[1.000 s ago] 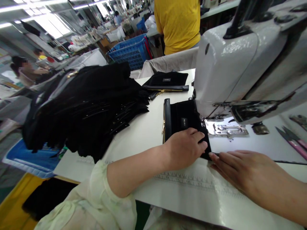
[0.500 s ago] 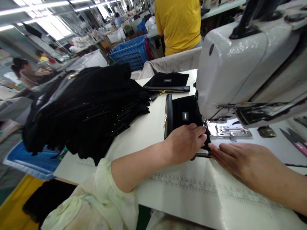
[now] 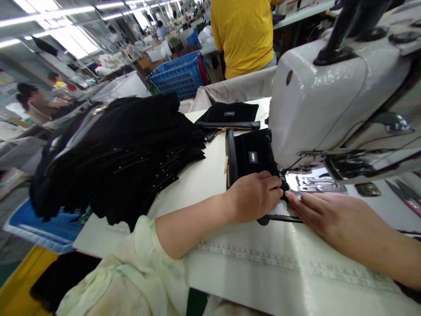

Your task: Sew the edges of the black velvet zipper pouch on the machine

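A black fabric pouch (image 3: 253,157) with a small label and a gold-toothed zip along its left edge lies under the sewing machine's (image 3: 329,96) head. My left hand (image 3: 253,196) curls over the pouch's near edge, fingertips close to the needle plate (image 3: 315,183). My right hand (image 3: 325,215) lies flat just to the right, fingertips almost meeting my left hand. A narrow black strip (image 3: 283,218) runs beneath those fingers. The needle itself is hidden behind the machine's presser parts.
A finished black pouch (image 3: 226,115) lies behind the work, beside a large pile of black pouches (image 3: 112,162). Pink-handled scissors (image 3: 404,197) sit at the right. A co-worker in a yellow shirt (image 3: 243,35) stands beyond a blue crate (image 3: 177,74).
The pouch has slid farther back toward the machine's head, with my left hand following it. The black strip now shows clearly in front of the pouch, below my right fingers.
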`<act>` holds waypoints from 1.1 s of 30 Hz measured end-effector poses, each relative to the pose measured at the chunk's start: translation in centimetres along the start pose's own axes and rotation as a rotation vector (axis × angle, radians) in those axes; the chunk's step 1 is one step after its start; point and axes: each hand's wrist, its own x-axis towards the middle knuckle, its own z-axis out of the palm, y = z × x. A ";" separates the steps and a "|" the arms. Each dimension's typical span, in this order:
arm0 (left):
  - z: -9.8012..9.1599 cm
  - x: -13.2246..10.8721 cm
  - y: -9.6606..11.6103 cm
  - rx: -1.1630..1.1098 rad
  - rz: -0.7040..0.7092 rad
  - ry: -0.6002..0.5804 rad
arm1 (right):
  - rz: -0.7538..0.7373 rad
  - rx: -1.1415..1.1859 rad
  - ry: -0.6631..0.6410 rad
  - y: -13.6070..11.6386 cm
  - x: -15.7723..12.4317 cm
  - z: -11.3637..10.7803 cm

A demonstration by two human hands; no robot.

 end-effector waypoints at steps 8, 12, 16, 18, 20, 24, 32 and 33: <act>1.1 -1.1 0.1 -0.022 0.024 0.136 | -0.043 0.037 0.045 0.2 -0.1 -1.0; 1.2 -1.0 -0.1 -0.030 0.042 0.126 | -0.018 0.046 0.043 0.0 -0.1 -0.8; 1.0 -0.6 -0.3 -0.004 0.044 0.085 | 0.024 0.044 0.010 -0.1 -0.3 -0.2; 0.9 -0.5 -0.4 0.007 0.031 0.076 | 0.033 0.030 -0.004 0.0 -0.3 0.1; 0.9 -0.4 -0.6 0.021 0.017 0.071 | 0.044 0.019 -0.005 0.0 -0.3 0.2; 1.0 0.0 -1.1 0.041 -0.011 0.042 | 0.043 0.016 0.012 -0.1 -0.3 0.4; 0.9 0.6 -1.7 0.018 -0.098 -0.054 | 0.047 0.031 0.016 -0.1 -0.6 0.9; 0.8 0.6 -1.7 0.018 -0.109 -0.056 | 0.046 0.030 0.016 -0.1 -0.6 0.9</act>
